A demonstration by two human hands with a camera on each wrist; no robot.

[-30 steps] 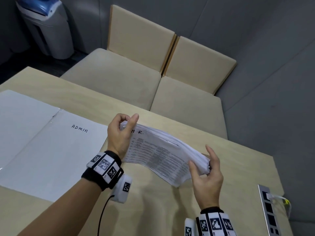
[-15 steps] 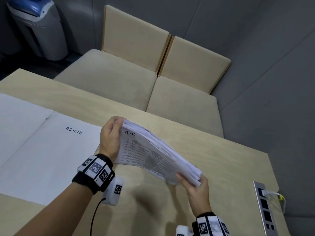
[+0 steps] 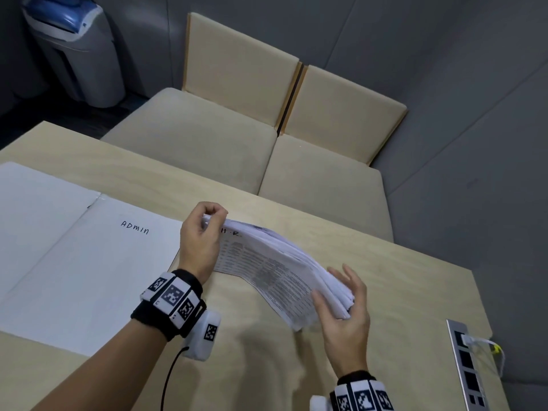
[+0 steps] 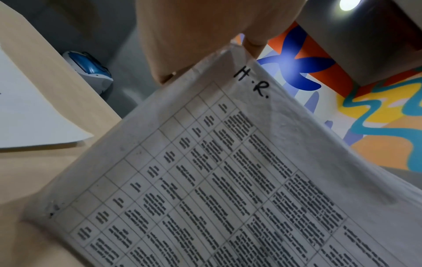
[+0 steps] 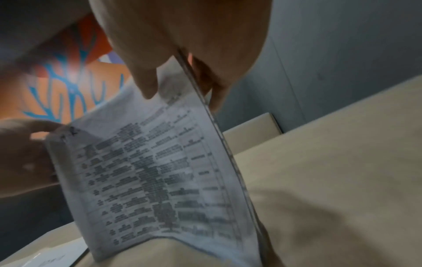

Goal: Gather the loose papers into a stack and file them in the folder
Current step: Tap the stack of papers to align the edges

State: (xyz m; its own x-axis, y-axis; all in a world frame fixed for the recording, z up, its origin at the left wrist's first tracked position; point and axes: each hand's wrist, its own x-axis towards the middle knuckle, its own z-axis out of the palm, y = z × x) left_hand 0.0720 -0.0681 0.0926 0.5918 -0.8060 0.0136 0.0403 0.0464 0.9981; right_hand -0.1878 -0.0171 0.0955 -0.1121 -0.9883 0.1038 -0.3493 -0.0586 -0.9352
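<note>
A thick stack of printed papers (image 3: 267, 262), marked "H.R." at the top, stands tilted on its long edge on the table (image 3: 267, 366). My left hand (image 3: 213, 216) pinches its upper left corner with curled fingers. My right hand (image 3: 338, 295) holds the right end, thumb on the printed front and fingers behind. An open white folder (image 3: 74, 262) marked "ADMIN" lies flat to the left, just beside my left wrist. In the left wrist view the stack (image 4: 228, 180) fills the frame under my left hand (image 4: 205, 36). In the right wrist view my right hand (image 5: 178, 63) nips the stack (image 5: 148, 171).
A metal power socket strip (image 3: 465, 366) with a white cable plugged in sits at the table's right edge. Beige sofa seats (image 3: 207, 143) stand beyond the far edge. A grey and blue bin (image 3: 77, 51) stands on the floor at the far left.
Half a second ago the stack was raised with my right hand under its right end. Now the stack sits lower and my right hand is at its end again, fingers behind.
</note>
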